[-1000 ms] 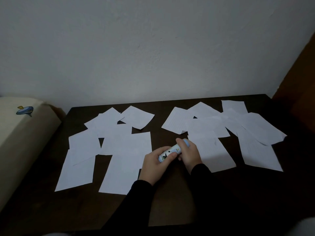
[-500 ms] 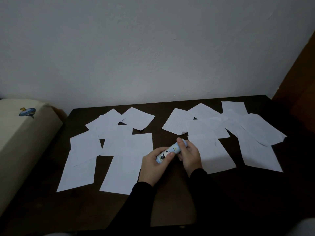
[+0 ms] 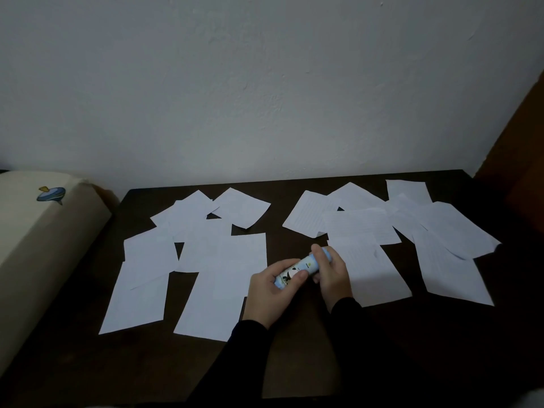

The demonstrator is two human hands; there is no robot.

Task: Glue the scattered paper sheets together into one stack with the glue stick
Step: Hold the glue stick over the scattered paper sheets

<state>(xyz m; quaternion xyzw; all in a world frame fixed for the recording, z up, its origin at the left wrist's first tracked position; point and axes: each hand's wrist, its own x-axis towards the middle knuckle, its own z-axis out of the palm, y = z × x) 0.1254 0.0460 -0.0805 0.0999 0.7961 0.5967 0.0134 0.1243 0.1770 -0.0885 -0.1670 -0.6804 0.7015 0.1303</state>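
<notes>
I see both hands meeting over the dark table [image 3: 294, 363], near its middle: the left hand [image 3: 272, 290] has its fingers curled round the lower body of the glue stick [image 3: 300, 267], and the right hand [image 3: 331, 270] grips its far, capped end. The stick lies tilted between the two spreads of paper sheets, one group [image 3: 206, 260] at left and another [image 3: 412, 240] at right, all loose and overlapping.

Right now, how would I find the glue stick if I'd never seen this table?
Look at the dark table, in the gap between the two spreads of white paper sheets. There the left hand and right hand grip the glue stick, the only blue tube.
</notes>
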